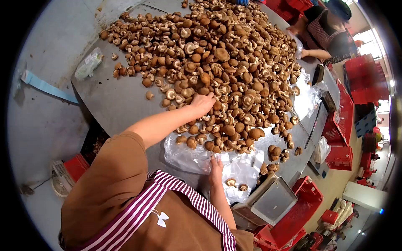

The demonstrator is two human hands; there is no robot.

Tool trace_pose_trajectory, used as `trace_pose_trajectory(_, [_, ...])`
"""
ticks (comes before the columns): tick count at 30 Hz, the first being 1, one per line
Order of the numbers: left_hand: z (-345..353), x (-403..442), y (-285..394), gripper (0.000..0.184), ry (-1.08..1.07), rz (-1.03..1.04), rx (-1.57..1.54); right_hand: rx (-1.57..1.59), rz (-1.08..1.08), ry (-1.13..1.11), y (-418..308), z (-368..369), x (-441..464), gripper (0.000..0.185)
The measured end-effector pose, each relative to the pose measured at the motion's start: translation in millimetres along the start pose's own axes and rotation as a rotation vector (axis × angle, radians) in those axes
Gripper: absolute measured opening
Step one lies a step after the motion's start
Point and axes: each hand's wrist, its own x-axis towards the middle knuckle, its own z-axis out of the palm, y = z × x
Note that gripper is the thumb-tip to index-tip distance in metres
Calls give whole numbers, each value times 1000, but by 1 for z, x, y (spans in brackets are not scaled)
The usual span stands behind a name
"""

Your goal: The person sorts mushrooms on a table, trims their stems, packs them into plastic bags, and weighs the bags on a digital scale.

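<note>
A big heap of brown shiitake mushrooms [234, 71] with pale stems covers much of the metal table [106, 88]. My left hand [204, 104] reaches into the near-left side of the heap, its fingers curled round a mushroom [203, 90]. Closer to my body, my right hand [215, 167] pinches the edge of a clear plastic bag [184, 155]. The bag lies spread at the heap's near edge, and several mushrooms rest at its mouth. Beside it are more clear plastic sheets or bags [243, 169] with two loose mushrooms [237, 184] on top.
A wrapped pale bundle [88, 63] lies at the table's left edge. To my right stand a lidded plastic container [272, 201] and red crates [307, 194]. Across the heap, a co-worker [328, 29] in a checked apron handles a plastic bag [298, 46]. A scale-like device [63, 180] stands low at left.
</note>
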Motion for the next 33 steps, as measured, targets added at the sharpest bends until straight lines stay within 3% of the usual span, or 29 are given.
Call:
trace_pose_trajectory(9, [-1, -32, -13, 29, -80, -2, -217, -36, -31, -41, 13, -11, 11, 13])
trace_pose_trajectory(11, [-12, -40, -16, 36, -107, -123, -419, -12, -39, -36, 12, -9, 12, 13])
trace_pose_trajectory(12, [-10, -36, -20, 51, -86, -152, -470, -28, -31, -28, 8, -7, 9, 13])
trace_pose_trajectory(13, [-7, -32, -21, 51, -89, -150, -470, -47, -23, -19, 5, -7, 6, 14])
trace_pose_trajectory(15, [-11, -24, -16, 63, 101, 73, -479, -56, -12, -30, 10, -11, 12, 14])
trace_pose_trajectory(16, [-24, -15, -8, 68, -113, 49, -491, -65, -3, -46, 9, -11, 14, 14])
trace_pose_trajectory(19, [-13, 4, 11, 65, -196, 34, -269, -81, -11, -29, 4, -7, 11, 15])
trace_pose_trajectory(25, [4, 5, 11, 60, -262, -46, -211, -49, 40, -41, -10, -2, -2, 20])
trace_pose_trajectory(29, [9, -18, -14, 45, -87, -221, -914, 4, -3, -85, 7, -9, 11, 14])
trace_pose_trajectory(31, [5, -31, -20, 43, -175, -323, -1373, 14, 17, -97, 5, -9, 11, 14])
trace_pose_trajectory(33, [8, -39, -25, 35, -144, -304, -1491, 5, 48, -93, 5, -10, 13, 13])
